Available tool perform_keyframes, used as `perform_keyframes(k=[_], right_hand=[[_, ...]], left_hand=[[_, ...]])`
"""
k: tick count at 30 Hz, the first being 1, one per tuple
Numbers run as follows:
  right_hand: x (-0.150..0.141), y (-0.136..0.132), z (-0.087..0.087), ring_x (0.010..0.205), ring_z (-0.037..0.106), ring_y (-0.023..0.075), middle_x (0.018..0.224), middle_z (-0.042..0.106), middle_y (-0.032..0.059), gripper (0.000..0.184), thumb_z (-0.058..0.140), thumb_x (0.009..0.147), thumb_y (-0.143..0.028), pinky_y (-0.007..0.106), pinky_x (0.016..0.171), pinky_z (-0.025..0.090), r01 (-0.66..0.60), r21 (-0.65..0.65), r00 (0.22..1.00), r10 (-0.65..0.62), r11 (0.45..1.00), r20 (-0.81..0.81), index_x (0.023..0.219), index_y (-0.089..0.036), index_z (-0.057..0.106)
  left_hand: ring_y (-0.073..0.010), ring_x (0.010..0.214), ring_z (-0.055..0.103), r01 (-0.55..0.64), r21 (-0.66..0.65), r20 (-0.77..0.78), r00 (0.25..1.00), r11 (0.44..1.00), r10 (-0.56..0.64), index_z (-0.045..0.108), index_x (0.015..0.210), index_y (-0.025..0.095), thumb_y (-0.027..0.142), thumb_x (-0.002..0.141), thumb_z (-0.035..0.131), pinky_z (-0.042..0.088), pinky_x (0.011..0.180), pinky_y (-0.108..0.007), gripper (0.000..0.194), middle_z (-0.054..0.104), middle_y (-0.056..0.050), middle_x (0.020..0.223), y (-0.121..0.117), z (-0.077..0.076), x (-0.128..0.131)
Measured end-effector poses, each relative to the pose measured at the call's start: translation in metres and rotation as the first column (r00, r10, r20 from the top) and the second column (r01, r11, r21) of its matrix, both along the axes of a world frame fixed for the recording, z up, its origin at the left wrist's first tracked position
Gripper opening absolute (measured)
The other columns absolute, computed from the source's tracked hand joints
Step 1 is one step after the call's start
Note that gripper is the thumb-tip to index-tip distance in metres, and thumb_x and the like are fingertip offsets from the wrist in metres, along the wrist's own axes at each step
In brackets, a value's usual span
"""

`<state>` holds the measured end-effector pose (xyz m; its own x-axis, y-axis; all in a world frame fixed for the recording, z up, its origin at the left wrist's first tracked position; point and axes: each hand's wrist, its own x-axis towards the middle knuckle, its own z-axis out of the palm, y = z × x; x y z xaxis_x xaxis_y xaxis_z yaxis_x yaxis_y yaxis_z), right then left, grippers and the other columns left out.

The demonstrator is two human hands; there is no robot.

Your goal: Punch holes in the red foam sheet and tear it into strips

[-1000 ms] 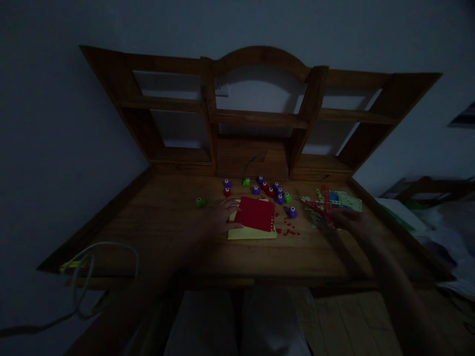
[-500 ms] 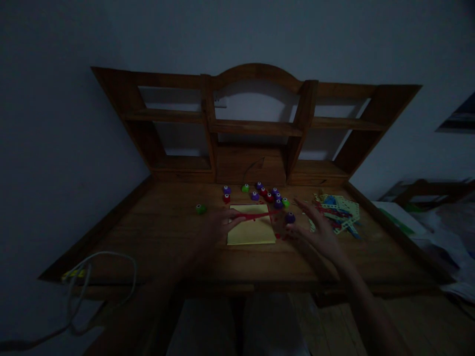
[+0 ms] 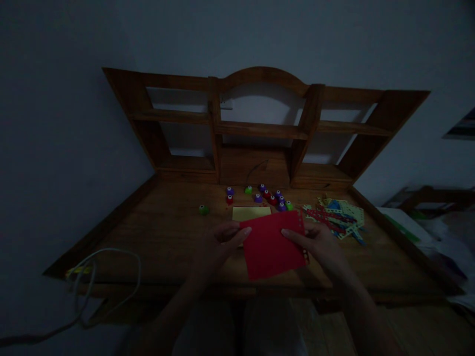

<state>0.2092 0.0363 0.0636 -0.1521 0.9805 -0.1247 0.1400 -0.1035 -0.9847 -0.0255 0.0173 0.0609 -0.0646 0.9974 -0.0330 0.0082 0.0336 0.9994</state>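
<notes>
Between my hands is a red sheet of paper (image 3: pixel 272 249), with a row of punched holes along its right edge. My left hand (image 3: pixel 224 242) pinches its upper left corner, thumb in front. My right hand (image 3: pixel 319 244) grips the right side, the thumb lying across the sheet's face. Behind it, a yellow sheet of paper (image 3: pixel 250 212) lies flat on the desk, partly covered from view. Several purple, red and green toy pieces with an eye on top, such as a purple piece (image 3: pixel 258 198), stand beyond the papers.
A lone green eye piece (image 3: pixel 204 210) stands at left on the wooden desk (image 3: pixel 163 227). At right lies a pile of perforated plastic strips (image 3: pixel 339 217). A wooden shelf unit (image 3: pixel 260 129) rises at the back. A pale cable (image 3: pixel 111 249) loops over the front left edge.
The red sheet, seen edge-on in my left hand before, now faces me and is closer. My right hand has moved from beside a purple eye piece to grip the sheet's right side.
</notes>
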Motion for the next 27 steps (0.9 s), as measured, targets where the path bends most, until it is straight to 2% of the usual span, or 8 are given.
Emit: perform_keyframes(k=[3,7,16,22,27], right_hand=[[0.001,-0.005,-0.002,0.053,0.061,0.0175,0.068,0.069,0.0037,0.028,0.075,0.068,-0.047,0.025,0.042,0.044,0.062,0.042,0.997,-0.064,0.997,0.052,0.072,-0.02,0.069],[0.002,-0.014,-0.002,0.05,0.059,0.0181,0.065,0.068,0.0034,0.027,0.075,0.067,-0.047,0.027,0.04,0.042,0.085,0.063,0.993,-0.09,0.994,0.081,0.071,-0.021,0.07],[0.002,-0.026,0.004,0.054,0.062,0.0206,0.067,0.07,0.0046,0.025,0.077,0.065,-0.047,0.028,0.042,0.047,0.113,0.042,0.992,-0.115,0.993,0.045,0.07,-0.023,0.071],[0.002,-0.034,0.017,0.066,0.067,0.023,0.079,0.073,0.0065,0.028,0.077,0.067,-0.044,0.028,0.052,0.052,0.163,-0.039,0.987,-0.163,0.986,0.005,0.081,-0.02,0.072],[0.002,-0.038,0.025,0.06,0.066,0.0209,0.076,0.073,0.0064,0.028,0.079,0.065,-0.041,0.025,0.047,0.049,0.197,-0.097,0.977,-0.204,0.976,-0.066,0.081,-0.02,0.072]], left_hand=[[-0.0222,0.087,0.069,-0.068,0.035,0.066,0.996,0.997,0.066,0.071,0.09,0.021,0.037,0.07,0.074,0.058,0.072,-0.029,0.026,0.073,-0.004,0.092,-0.007,0.001,0.003],[-0.0213,0.091,0.068,-0.082,0.05,0.116,0.99,0.995,0.076,0.07,0.099,0.023,0.035,0.073,0.072,0.058,0.077,-0.028,0.028,0.073,-0.003,0.097,-0.017,0.002,0.006],[-0.0219,0.086,0.07,-0.137,0.009,0.135,0.982,0.99,0.135,0.072,0.089,0.023,0.033,0.067,0.077,0.06,0.073,-0.028,0.025,0.074,-0.003,0.09,-0.025,0.01,0.013],[-0.0225,0.086,0.07,-0.131,-0.038,0.123,0.983,0.991,0.135,0.073,0.084,0.018,0.032,0.07,0.074,0.058,0.077,-0.03,0.02,0.074,-0.005,0.088,-0.031,0.017,0.01],[-0.0217,0.085,0.07,-0.028,-0.022,0.21,0.977,0.999,0.032,0.073,0.09,0.015,0.04,0.082,0.062,0.055,0.082,-0.031,0.028,0.073,-0.008,0.094,-0.031,0.015,0.001]])
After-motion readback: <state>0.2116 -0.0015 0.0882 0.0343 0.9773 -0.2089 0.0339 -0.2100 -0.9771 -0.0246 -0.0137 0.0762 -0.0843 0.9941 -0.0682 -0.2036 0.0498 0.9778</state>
